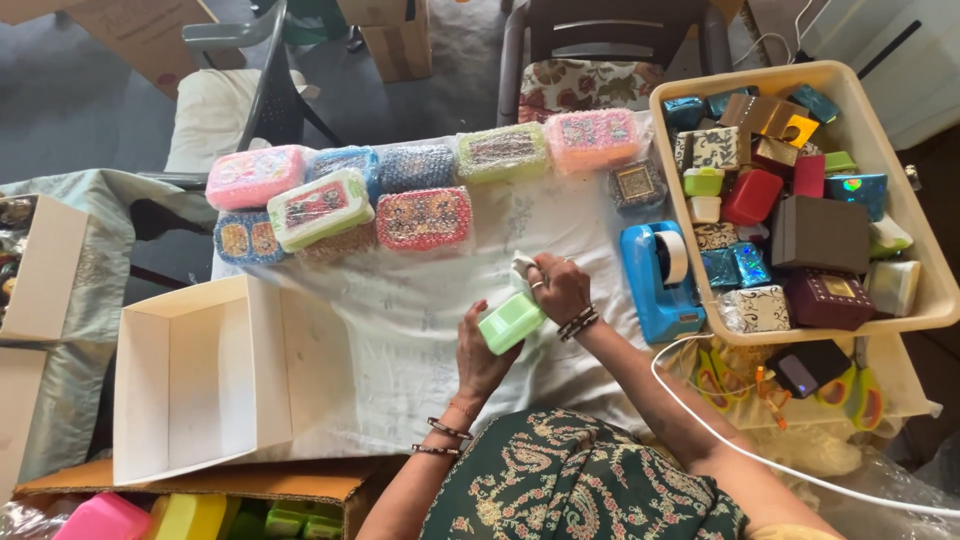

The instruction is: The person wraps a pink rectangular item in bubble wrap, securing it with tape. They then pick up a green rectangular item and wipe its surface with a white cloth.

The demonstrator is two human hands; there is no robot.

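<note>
My left hand [480, 352] and my right hand [560, 288] both hold a small light-green plastic box [510, 322] over the white cloth on the table [400, 310]. The left hand supports the box from below and behind. The right hand grips its upper end and also pinches a bit of white material [522, 264] at the top. Bangles circle both wrists.
Bubble-wrapped decorated boxes [400, 185] line the far side. A blue tape dispenser [658, 275] stands right of my hands. A beige basket [925, 255] holds several small boxes. An open white carton [200, 375] sits left. A white cable [720, 435] crosses my right arm.
</note>
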